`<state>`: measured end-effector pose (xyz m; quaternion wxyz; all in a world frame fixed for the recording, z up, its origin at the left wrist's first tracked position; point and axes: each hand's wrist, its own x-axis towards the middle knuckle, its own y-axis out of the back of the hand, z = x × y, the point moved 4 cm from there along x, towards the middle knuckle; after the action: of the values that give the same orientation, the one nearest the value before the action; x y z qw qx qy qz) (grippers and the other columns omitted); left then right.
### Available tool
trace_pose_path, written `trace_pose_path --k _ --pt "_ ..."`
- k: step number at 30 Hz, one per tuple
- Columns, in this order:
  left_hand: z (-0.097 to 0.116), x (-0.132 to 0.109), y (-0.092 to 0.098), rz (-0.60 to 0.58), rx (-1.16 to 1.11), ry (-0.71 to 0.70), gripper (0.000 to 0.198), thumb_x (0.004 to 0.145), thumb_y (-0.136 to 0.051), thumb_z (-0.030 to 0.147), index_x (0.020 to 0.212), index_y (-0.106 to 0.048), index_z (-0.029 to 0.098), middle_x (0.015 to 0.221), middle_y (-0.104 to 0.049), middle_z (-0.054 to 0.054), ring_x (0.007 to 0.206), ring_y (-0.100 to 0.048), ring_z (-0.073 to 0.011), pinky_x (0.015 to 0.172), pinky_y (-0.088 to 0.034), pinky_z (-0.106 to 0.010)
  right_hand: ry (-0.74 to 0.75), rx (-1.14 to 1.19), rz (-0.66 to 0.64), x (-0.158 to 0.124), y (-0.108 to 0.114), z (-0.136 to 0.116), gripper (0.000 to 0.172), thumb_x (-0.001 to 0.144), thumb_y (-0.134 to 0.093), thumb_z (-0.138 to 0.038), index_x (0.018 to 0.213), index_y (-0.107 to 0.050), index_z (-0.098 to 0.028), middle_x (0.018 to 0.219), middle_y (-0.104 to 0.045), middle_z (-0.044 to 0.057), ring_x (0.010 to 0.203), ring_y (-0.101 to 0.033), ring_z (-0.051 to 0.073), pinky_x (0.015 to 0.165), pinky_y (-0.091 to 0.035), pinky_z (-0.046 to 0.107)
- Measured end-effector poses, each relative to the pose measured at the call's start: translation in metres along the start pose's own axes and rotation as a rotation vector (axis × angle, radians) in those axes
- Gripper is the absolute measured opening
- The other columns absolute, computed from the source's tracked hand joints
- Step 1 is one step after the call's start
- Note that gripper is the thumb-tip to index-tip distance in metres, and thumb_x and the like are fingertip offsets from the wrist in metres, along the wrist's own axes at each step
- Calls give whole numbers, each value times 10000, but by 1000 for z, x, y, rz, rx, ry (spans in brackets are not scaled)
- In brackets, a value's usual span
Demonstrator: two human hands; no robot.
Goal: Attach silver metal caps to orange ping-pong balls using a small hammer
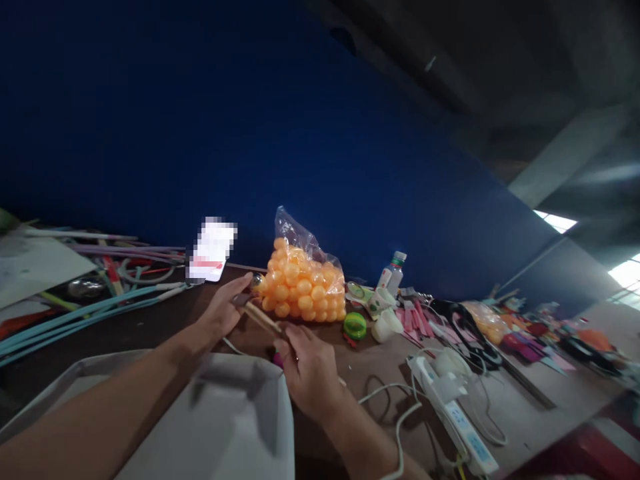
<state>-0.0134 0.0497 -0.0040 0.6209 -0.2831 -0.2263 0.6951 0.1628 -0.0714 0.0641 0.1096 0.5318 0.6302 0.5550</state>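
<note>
1. Stick (263, 318): one, thin, straight and tan, dark at its far end; it slants above the table (360, 357), in front of the bag of balls.
2. Two hands are at it. The right hand (310, 370) pinches the stick between thumb and fingers; the left hand (225, 310) is at the dark end, and how tightly its fingers close cannot be told.
3. One clear bag (295, 228) stands beyond, holding many orange balls (303, 287), too many to count.
4. One white bin (286, 400) sits below the left forearm, its pale inside showing.
5. One bottle (393, 273) and one power strip (473, 437) lie to the right.
</note>
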Motion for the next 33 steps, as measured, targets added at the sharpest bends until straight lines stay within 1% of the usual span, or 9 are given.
trace_pose_path --k 2,5,7,10,15,20,24,29,33 --pt "1 0 1 6 -18 1 227 905 -657 312 1083 -654 170 1019 -694 -50 775 -670 -172 645 -580 -348 -53 -48 59 3 0 11 288 1011 -460 -311 1229 -614 -203 1105 -716 95 1001 -677 218 862 -495 285" --pt "3 0 0 -12 -30 25 216 906 -657 304 1074 -653 168 997 -690 -43 745 -660 -162 624 -574 -334 -128 -100 121 6 1 23 290 1023 -415 -332 1129 -635 -175 1018 -709 106 949 -680 232 826 -503 300" --pt "4 0 -1 -23 -33 36 200 907 -656 304 1053 -655 166 961 -688 -33 712 -651 -152 604 -567 -322 -152 -117 160 7 2 27 297 1027 -386 -324 1087 -630 -167 983 -702 112 921 -678 234 811 -505 306" --pt "4 -1 -2 -35 -32 35 184 909 -654 306 1026 -658 164 924 -685 -23 684 -643 -143 588 -560 -313 -149 -127 193 7 1 30 288 1021 -383 -311 1093 -617 -161 980 -701 118 928 -677 234 816 -506 308" --pt "3 -3 -6 -55 -7 15 169 906 -658 298 1009 -663 165 934 -692 -27 709 -653 -150 608 -567 -321 -126 -133 215 7 -1 31 288 1023 -388 -324 1110 -615 -169 1022 -701 120 958 -675 228 827 -506 295" --pt "1 -6 -9 -77 43 33 175 908 -655 296 1029 -663 170 950 -692 -31 709 -650 -150 611 -569 -323 -134 -155 158 7 -2 31 251 1018 -411 -314 1103 -611 -187 1026 -699 100 941 -678 223 800 -504 286" --pt "1 -7 -10 -75 58 22 162 908 -655 288 1018 -665 169 953 -691 -31 722 -652 -151 619 -571 -324 -131 -149 194 7 0 31 259 1021 -403 -312 1111 -605 -179 1022 -694 104 971 -670 222 834 -496 284" --pt "1 -6 -9 -63 57 29 157 910 -653 291 1007 -664 169 925 -688 -24 685 -640 -141 595 -562 -312 -136 -154 167 7 -1 32 245 1015 -418 -305 1095 -613 -181 1013 -699 97 957 -674 224 820 -496 283" --pt "2 -6 -9 -59 32 29 169 906 -658 290 1023 -663 169 949 -691 -30 711 -651 -149 607 -568 -318 -127 -166 204 7 1 31 264 1019 -407 -313 1111 -609 -170 1027 -700 106 965 -675 229 818 -500 286"
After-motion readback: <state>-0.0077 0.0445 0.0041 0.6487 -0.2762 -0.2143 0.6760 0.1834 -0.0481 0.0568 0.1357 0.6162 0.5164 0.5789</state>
